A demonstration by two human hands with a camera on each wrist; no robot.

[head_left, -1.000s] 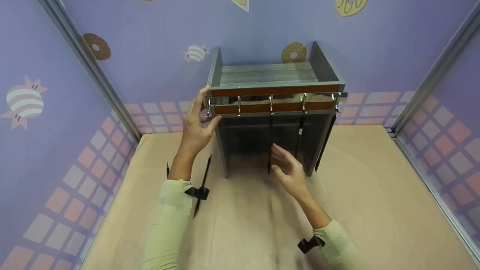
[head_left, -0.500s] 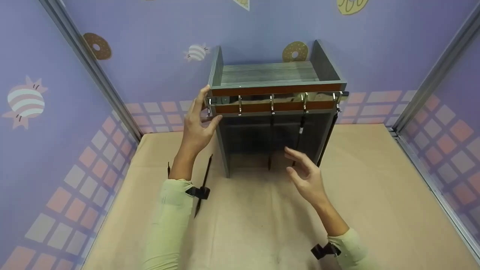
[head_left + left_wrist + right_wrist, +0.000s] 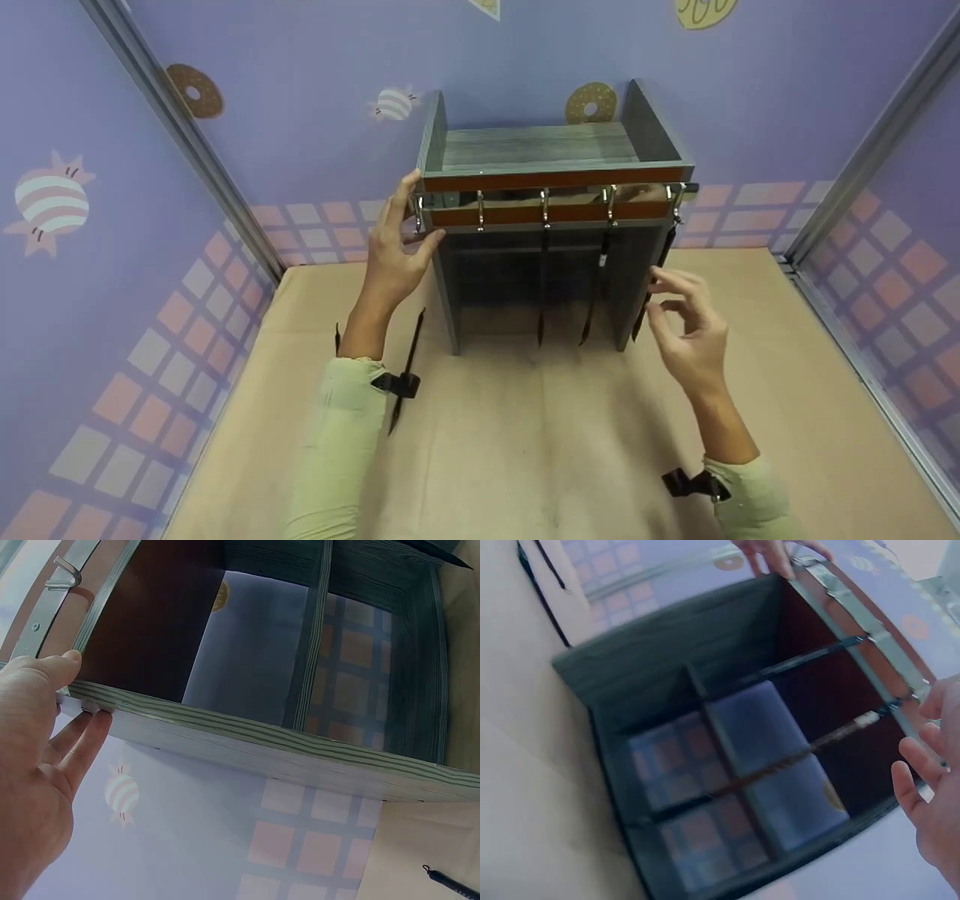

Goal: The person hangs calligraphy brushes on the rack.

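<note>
My left hand [image 3: 390, 259] steadies the rack [image 3: 551, 169]; my right hand's [image 3: 694, 337] fingers are apart beside a thin, light pen [image 3: 651, 289], best pinched mid-stem.

Head overview; wrist close-ups, shared shelf [image 3: 551, 217]

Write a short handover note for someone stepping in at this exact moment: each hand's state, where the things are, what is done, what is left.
Left hand: open, fingers and thumb resting on the left top corner of the grey shelf unit, steadying it.
Right hand: open, holding nothing, beside the rightmost hanging black tool.
Done: three black tools hang from the hook rail, including the middle and next one.
Left: two left hooks look bare; one black tool lies on the table by the left forearm.
</note>
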